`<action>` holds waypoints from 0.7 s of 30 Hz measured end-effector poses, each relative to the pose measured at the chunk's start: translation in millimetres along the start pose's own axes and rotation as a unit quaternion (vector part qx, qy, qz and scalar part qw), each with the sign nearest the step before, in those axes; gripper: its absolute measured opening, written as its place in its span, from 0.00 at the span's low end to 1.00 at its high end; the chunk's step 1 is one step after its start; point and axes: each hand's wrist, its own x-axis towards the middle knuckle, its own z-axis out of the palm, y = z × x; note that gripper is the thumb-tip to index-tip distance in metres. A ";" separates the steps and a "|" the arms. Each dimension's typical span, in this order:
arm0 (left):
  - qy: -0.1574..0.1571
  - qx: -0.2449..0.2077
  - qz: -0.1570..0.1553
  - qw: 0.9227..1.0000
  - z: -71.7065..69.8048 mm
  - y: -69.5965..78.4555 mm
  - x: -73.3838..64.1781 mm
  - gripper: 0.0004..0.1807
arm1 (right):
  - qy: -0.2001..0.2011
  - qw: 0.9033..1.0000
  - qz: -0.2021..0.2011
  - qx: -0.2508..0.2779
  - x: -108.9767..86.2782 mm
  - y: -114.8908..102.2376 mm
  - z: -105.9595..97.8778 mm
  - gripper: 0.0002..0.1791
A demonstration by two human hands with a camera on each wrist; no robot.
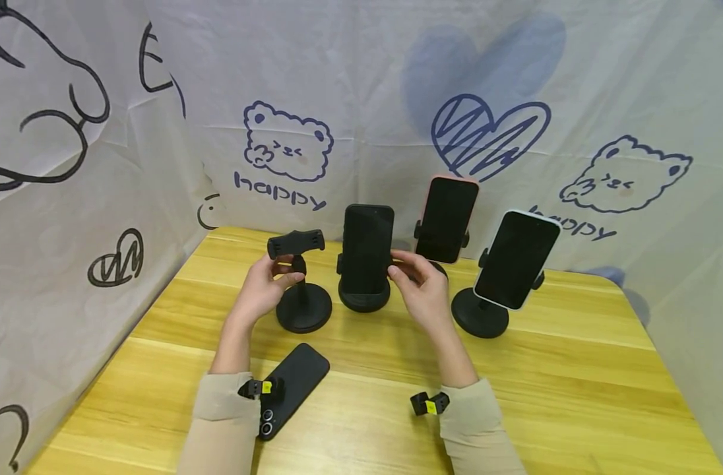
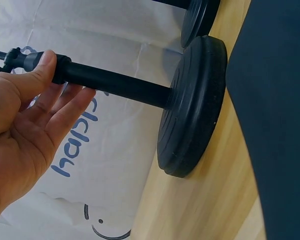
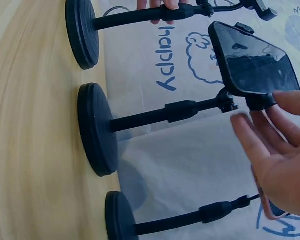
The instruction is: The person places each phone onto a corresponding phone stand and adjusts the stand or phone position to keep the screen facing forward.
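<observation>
the word "happy" is printed in blue lettering on the white backdrop cloth (image 1: 361,99), beneath the left bear drawing (image 1: 287,142). the same word is partly seen beneath the right bear drawing (image 1: 625,175), where its first letters are covered by the white-cased phone (image 1: 516,258); "ppy" is legible there. in both wrist views the blue lettering on the cloth is seen turned sideways and only in part. no brand, number or label is readable on the phones or stands.

wooden table (image 1: 575,369) | four phone stands (image 1: 304,308) | black phone (image 1: 294,380) flat
</observation>
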 end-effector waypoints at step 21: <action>-0.002 0.002 -0.010 1.000 0.8 3.4 -1.1 0.23 | -0.010 0.970 -0.242 -0.002 -4.0 -64.2 33.8 0.19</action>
